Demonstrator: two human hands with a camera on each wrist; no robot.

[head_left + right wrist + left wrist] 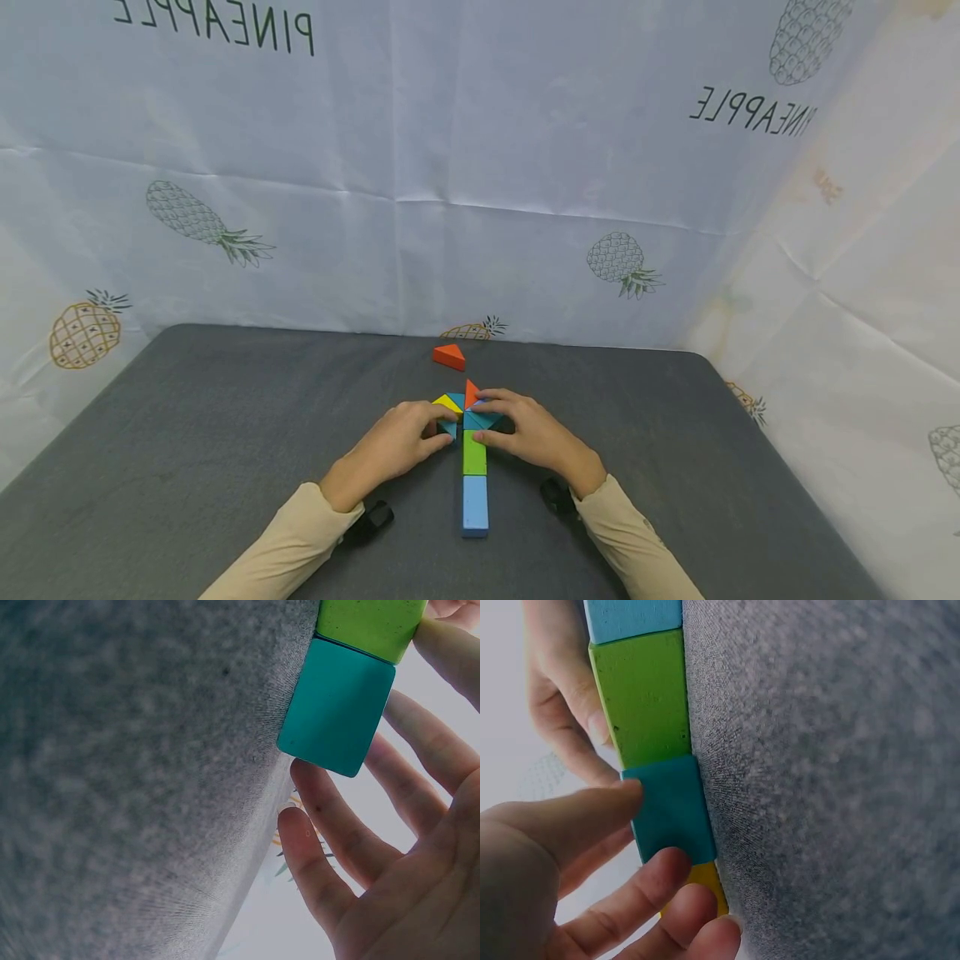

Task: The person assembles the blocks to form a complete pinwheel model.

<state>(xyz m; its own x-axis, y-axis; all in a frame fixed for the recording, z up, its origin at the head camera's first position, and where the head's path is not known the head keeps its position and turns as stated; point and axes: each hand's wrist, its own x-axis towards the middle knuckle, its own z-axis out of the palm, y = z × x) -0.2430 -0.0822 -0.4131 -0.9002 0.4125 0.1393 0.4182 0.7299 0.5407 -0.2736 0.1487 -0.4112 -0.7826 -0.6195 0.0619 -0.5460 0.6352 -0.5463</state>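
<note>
Several triangular blocks form a pinwheel, including a yellow block, an upright orange block and teal ones. On its left side my left hand pinches a teal triangular block between thumb and fingers, its fingertips overlapping the yellow block. Across from it, my right hand curls its fingers round another teal triangular block, the thumb at the green block below. Part of the pinwheel is hidden beneath the fingers.
A light blue block continues the line below the green one, toward the person. A loose orange triangular block lies beyond the pinwheel on the dark grey table. A pineapple-print cloth hangs behind the table.
</note>
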